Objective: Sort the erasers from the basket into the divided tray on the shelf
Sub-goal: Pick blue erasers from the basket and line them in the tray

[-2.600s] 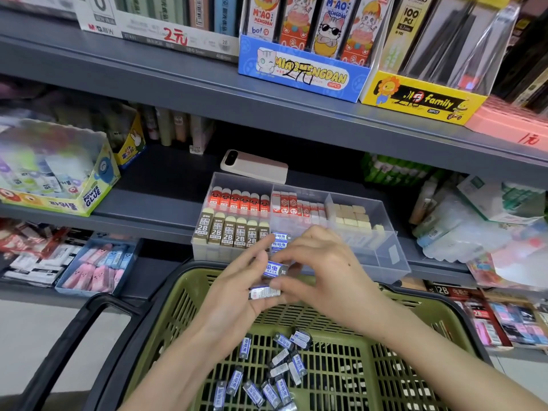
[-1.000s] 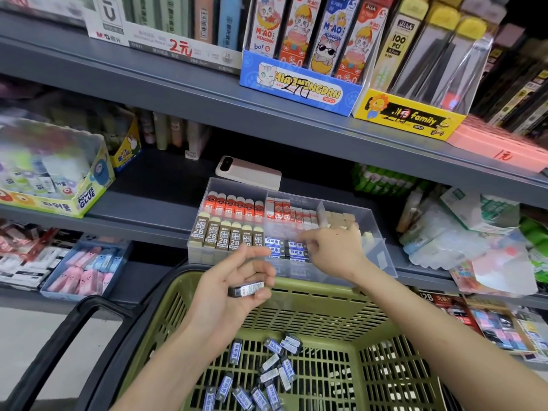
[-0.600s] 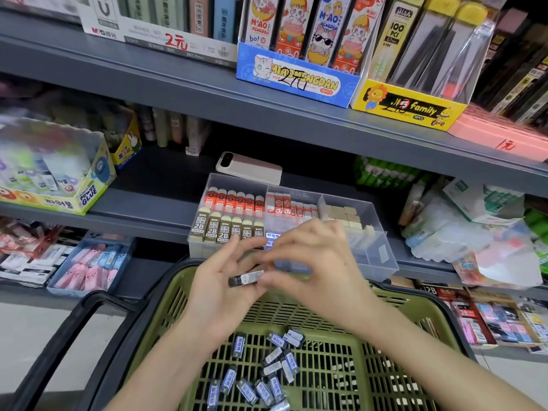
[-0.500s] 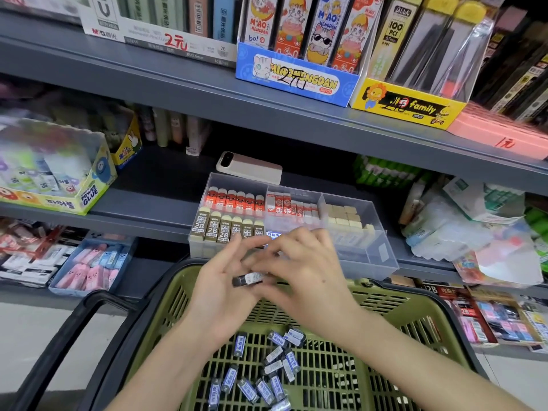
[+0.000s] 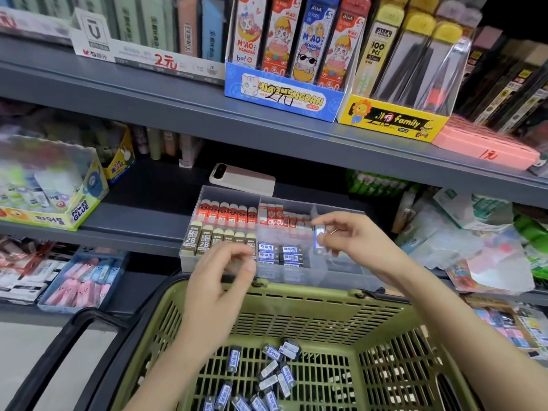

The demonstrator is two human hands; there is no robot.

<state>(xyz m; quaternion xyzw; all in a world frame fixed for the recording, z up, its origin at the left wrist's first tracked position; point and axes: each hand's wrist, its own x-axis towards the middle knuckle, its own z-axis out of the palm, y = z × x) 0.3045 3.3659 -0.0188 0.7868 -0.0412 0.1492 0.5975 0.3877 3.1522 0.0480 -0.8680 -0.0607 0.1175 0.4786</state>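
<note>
Basket (image 5: 296, 296): under both your hands, green and slatted. The loose erasers (image 5: 267, 378) lie scattered on its floor, well below your fingertips.
Left hand (image 5: 219, 277): over the basket's far rim, with the fingers loosely curled around nothing, as far as the blur shows.
Right hand (image 5: 355, 238): your thumb and forefinger pinch the held eraser (image 5: 319, 238) by its long sides, so it stands on end.
Held eraser: just above the divided tray (image 5: 341, 278), close to the partition to the right of the blue row (image 5: 278, 255).
Handling: judge it light and stiff enough for a two-finger pinch. The printed sleeve looks smooth and might slip off the rubber core, so pinch across the sleeve's middle, not a bare end.
Blue row: down and to the left of your right fingertips, lying flat in the front middle compartment. That is probably the matching slot.
Shelf (image 5: 133, 229): carries the tray. A phone (image 5: 241, 179) lies behind the tray, well beyond your fingers.
</note>
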